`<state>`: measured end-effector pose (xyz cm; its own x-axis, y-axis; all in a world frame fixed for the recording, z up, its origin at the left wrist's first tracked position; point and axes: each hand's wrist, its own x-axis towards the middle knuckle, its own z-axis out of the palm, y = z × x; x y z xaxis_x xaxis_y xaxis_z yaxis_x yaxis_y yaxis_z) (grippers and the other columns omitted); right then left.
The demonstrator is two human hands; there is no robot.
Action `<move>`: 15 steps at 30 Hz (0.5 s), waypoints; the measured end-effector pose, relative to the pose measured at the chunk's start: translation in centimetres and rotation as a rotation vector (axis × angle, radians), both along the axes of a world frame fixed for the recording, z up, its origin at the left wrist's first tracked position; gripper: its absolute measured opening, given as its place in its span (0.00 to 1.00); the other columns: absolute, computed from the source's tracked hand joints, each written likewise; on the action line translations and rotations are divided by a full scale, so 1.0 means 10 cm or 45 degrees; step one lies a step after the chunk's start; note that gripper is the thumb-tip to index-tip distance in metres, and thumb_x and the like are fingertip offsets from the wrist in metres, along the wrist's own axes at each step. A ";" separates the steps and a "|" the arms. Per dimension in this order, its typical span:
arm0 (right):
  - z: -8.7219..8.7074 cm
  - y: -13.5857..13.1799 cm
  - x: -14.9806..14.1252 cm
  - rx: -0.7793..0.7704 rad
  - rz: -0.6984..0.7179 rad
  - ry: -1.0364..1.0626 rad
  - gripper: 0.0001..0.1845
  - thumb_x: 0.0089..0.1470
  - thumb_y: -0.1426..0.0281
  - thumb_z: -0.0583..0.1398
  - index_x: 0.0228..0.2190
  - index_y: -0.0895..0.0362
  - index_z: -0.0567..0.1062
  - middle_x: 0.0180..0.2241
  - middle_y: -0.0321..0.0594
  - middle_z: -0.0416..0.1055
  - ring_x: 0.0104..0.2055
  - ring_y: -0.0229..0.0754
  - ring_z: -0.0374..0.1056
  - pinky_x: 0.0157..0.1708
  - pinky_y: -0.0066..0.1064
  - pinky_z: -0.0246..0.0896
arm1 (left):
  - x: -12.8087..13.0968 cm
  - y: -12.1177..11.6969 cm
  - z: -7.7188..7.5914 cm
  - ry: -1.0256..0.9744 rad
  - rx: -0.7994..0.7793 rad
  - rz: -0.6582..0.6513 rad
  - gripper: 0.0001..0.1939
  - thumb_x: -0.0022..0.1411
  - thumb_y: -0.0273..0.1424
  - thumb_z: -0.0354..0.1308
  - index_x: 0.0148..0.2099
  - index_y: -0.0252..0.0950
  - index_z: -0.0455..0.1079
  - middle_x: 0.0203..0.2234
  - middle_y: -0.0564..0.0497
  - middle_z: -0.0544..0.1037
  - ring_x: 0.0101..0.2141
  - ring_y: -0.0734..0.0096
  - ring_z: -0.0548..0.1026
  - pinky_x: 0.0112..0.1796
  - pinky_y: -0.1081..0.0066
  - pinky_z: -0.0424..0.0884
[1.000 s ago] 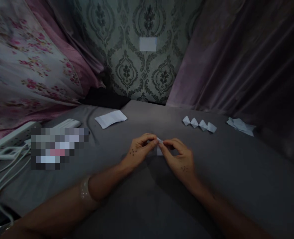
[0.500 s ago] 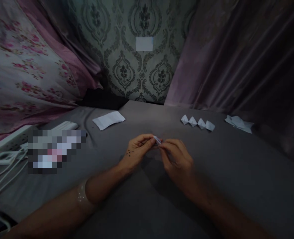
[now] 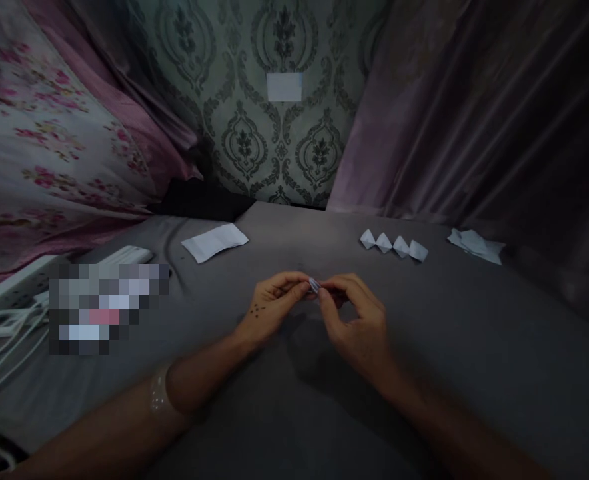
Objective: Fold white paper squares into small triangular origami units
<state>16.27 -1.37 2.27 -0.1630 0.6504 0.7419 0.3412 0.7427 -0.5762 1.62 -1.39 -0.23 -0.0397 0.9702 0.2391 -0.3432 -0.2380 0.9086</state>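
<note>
A small folded piece of white paper point(image 3: 314, 285) is pinched between my two hands over the middle of the grey sheet. My left hand point(image 3: 277, 303) grips its left side between thumb and fingers. From the right, the thumb and fingertips of my right hand point(image 3: 354, 310) press on its other edge. Most of the paper is hidden by the fingers. Beyond my right hand, several small pointed shapes of folded white paper point(image 3: 384, 243) lie in a row. A flat stack of white paper point(image 3: 215, 242) rests beyond my left hand.
Crumpled white paper scraps point(image 3: 476, 245) lie at the far right. On the left are a white power strip point(image 3: 17, 283), white cables point(image 3: 17, 363) and a blurred-out object point(image 3: 108, 307). A dark cloth point(image 3: 202, 199) lies by the patterned wall point(image 3: 284, 147), with curtains point(image 3: 414, 120) on both sides.
My right thumb and fingers have closed in further on the folded paper, which now shows less between my hands. The whole view has shifted slightly.
</note>
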 end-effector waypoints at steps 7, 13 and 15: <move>-0.02 0.00 0.01 -0.030 0.008 -0.017 0.06 0.55 0.76 0.59 0.34 0.55 0.74 0.30 0.37 0.70 0.30 0.35 0.65 0.29 0.29 0.64 | 0.00 0.00 0.00 0.071 0.018 0.011 0.10 0.55 0.34 0.66 0.38 0.34 0.76 0.33 0.49 0.82 0.34 0.70 0.79 0.41 0.69 0.76; -0.02 0.02 0.01 -0.042 0.015 -0.001 0.07 0.55 0.77 0.58 0.33 0.55 0.75 0.30 0.37 0.71 0.29 0.36 0.66 0.29 0.29 0.64 | 0.00 0.01 0.00 0.006 -0.034 -0.012 0.08 0.54 0.32 0.67 0.37 0.34 0.77 0.31 0.50 0.81 0.33 0.72 0.79 0.40 0.70 0.76; -0.03 0.03 0.01 -0.034 0.016 0.004 0.07 0.55 0.77 0.58 0.33 0.55 0.75 0.30 0.37 0.71 0.29 0.35 0.66 0.29 0.29 0.64 | 0.01 0.01 -0.01 -0.022 -0.051 -0.016 0.08 0.53 0.32 0.67 0.36 0.34 0.77 0.30 0.51 0.81 0.32 0.72 0.79 0.40 0.71 0.76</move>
